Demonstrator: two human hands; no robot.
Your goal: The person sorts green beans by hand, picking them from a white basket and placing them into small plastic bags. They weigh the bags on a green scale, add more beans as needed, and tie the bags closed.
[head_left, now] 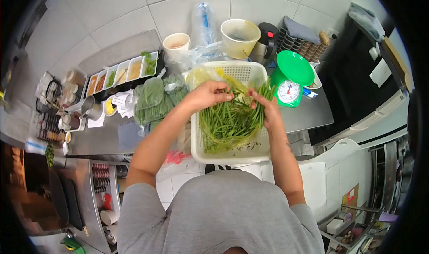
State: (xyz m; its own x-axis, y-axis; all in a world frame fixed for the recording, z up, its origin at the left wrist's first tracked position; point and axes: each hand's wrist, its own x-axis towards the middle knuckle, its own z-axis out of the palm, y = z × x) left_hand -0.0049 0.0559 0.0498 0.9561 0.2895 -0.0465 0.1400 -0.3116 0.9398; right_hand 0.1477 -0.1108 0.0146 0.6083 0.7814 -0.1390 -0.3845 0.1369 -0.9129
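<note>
Long green beans (228,124) lie in a yellowish plastic bag (201,77) inside a white perforated basket (196,153). At the upper left of the beans is my left hand (210,94), its thumb and fingertips pinched together; what sits between them is too small to make out. My right hand (268,109) is wrapped round a bunch of green beans (266,91) at the basket's right side, its fingertips turned toward my left hand. Small dark bits lie on the basket floor near the front.
A green scale (288,93) stands right of the basket. Bagged greens (149,100) and a row of ingredient trays (120,75) are to the left. Behind are a yellowish bucket (240,37), a white tub (176,43) and a black-topped jug (267,44).
</note>
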